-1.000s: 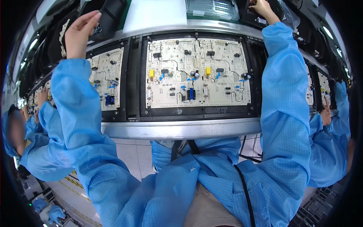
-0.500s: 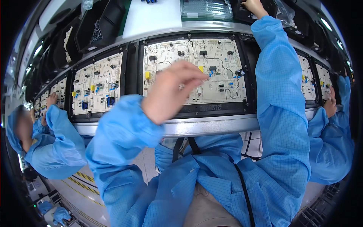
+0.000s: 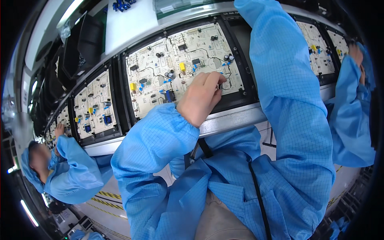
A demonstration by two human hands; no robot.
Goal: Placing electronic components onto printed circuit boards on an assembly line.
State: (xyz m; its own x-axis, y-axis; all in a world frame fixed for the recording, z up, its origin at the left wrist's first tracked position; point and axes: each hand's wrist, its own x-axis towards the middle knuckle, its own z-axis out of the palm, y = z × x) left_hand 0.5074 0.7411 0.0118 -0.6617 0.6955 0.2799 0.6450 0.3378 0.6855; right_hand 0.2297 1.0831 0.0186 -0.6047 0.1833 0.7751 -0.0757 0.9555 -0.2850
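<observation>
My left hand point(image 3: 201, 97) is over the lower right part of a white circuit board point(image 3: 160, 106) in a black frame. Its fingers are bent and drawn together at the board's surface; whatever they hold is hidden, with only a dark bit showing at the fingertips. Just left of this hand stands a dark blue component point(image 3: 170, 95) on the board. Yellow blocks point(image 3: 183, 67), black capacitors point(image 3: 171, 75) and small blue parts are also mounted there. My right arm point(image 3: 286, 76) stretches forward past the board's right side, and its hand lies beyond the upper edge of the picture.
A metal rail point(image 3: 234, 119) runs along the near side of the line. More framed boards point(image 3: 95, 105) stand to the left and right. Behind are a white sheet point(image 3: 132, 28) with several blue components point(image 3: 123, 5), and black bins point(image 3: 82, 46). Co-workers in blue sit either side.
My left hand has come down onto the board, uncovering the dark blue component. My right hand has left the picture at the top. The whole view has shifted and tilted.
</observation>
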